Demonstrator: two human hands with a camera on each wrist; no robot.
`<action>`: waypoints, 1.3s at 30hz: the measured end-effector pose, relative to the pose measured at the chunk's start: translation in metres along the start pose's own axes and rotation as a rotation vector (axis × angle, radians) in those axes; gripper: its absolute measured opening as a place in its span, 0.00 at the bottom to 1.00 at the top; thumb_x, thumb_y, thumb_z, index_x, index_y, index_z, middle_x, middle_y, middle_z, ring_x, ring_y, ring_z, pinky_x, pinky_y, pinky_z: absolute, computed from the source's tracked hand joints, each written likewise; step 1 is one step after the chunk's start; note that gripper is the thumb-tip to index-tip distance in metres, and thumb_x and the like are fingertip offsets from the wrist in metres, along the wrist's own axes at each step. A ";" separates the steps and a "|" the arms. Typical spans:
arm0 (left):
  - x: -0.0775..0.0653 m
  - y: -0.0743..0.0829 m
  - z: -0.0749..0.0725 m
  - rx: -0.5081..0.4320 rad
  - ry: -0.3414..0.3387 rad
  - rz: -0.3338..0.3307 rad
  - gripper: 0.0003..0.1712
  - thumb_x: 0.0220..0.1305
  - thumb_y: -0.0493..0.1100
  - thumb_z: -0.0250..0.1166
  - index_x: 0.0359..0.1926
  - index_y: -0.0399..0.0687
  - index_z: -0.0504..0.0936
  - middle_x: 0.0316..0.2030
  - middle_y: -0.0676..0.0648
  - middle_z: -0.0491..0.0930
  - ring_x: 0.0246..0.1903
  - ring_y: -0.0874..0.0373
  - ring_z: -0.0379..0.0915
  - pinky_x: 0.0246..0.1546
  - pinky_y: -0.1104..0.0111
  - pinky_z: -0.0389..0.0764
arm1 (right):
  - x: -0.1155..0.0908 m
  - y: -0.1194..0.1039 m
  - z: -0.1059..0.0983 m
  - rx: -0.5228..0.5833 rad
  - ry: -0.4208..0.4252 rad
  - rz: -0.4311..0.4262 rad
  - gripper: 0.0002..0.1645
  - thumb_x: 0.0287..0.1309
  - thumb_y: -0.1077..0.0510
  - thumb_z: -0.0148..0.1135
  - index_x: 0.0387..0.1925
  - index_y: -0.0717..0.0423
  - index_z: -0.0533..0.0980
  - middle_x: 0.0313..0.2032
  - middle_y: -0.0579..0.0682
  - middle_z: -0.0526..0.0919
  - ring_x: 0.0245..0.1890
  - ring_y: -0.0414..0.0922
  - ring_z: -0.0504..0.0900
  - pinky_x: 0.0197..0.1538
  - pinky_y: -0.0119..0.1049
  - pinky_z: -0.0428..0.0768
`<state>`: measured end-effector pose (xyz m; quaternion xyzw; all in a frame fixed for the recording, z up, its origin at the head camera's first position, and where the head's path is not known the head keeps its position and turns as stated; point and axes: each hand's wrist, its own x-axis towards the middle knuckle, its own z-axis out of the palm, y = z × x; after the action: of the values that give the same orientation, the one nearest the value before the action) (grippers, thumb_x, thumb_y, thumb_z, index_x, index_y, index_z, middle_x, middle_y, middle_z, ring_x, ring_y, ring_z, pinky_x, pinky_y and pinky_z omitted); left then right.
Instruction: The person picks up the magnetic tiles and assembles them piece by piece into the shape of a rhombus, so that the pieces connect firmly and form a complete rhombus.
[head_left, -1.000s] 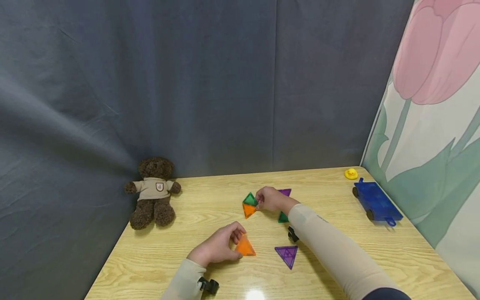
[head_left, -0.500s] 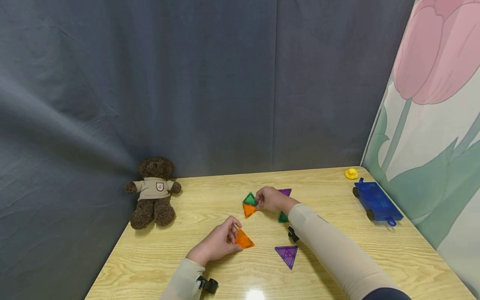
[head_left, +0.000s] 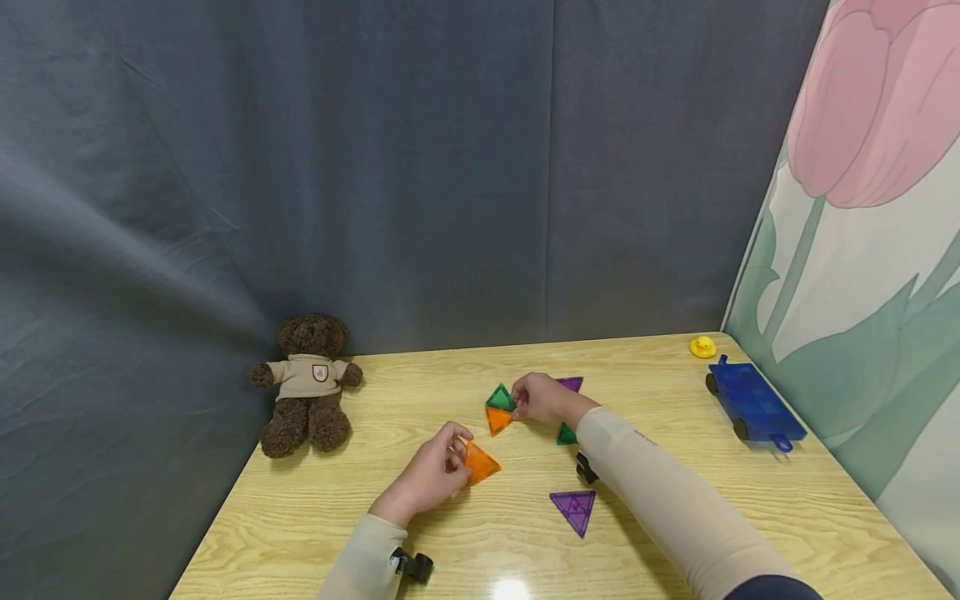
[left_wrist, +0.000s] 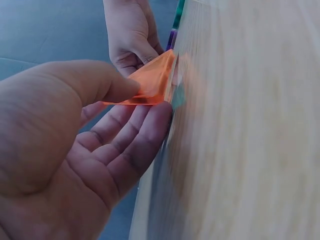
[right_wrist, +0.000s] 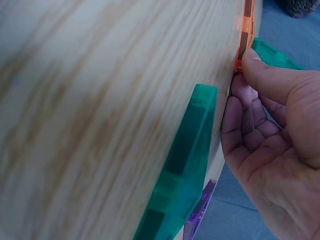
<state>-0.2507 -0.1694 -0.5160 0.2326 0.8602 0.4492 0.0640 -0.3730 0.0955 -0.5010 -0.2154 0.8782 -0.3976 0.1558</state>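
Note:
In the head view my left hand (head_left: 431,472) pinches an orange triangular magnetic tile (head_left: 481,463) by one side. The left wrist view shows the thumb on this tile's face (left_wrist: 154,80), with fingers at its lower edge. Farther forward, a green triangular tile (head_left: 500,398) and another orange triangular tile (head_left: 498,419) lie edge to edge. My right hand (head_left: 540,397) pinches this pair at its right corner, fingers curled; the thumb meets the orange tile's end (right_wrist: 245,35) in the right wrist view. The exact grip of its fingertips is partly hidden.
A purple triangular tile (head_left: 574,510) lies beside the right forearm. Another purple tile (head_left: 572,384) and a green tile (head_left: 567,435) are partly hidden behind the right arm. A teddy bear (head_left: 307,386) sits left; a blue wheeled base (head_left: 753,404) and yellow duck (head_left: 702,347) stand right.
My left hand has moved forward and slightly left with the orange tile, which has turned in its grip. The right hand and the tiles by it have stayed in place.

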 end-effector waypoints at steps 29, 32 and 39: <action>0.023 -0.005 -0.008 -0.059 0.299 -0.151 0.27 0.67 0.32 0.70 0.66 0.40 0.76 0.43 0.46 0.77 0.35 0.56 0.78 0.34 0.67 0.84 | -0.002 0.000 0.000 -0.045 0.018 0.007 0.10 0.62 0.70 0.72 0.31 0.58 0.78 0.27 0.46 0.74 0.31 0.42 0.73 0.40 0.36 0.76; 0.025 -0.004 -0.007 -0.066 0.309 -0.166 0.24 0.66 0.32 0.71 0.62 0.42 0.78 0.42 0.46 0.77 0.34 0.55 0.77 0.32 0.67 0.83 | -0.001 0.000 0.001 -0.013 0.016 0.013 0.10 0.62 0.72 0.71 0.32 0.60 0.78 0.27 0.46 0.73 0.31 0.42 0.74 0.41 0.35 0.78; 0.029 -0.003 -0.005 -0.080 0.318 -0.177 0.20 0.66 0.32 0.71 0.57 0.45 0.79 0.41 0.45 0.77 0.34 0.55 0.76 0.31 0.68 0.82 | -0.001 0.000 0.002 0.083 0.008 0.032 0.08 0.60 0.80 0.64 0.34 0.68 0.78 0.27 0.48 0.70 0.33 0.43 0.74 0.46 0.36 0.85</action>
<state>-0.2788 -0.1612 -0.5122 0.0793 0.8580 0.5069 -0.0241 -0.3711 0.0947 -0.5025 -0.1930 0.8649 -0.4320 0.1675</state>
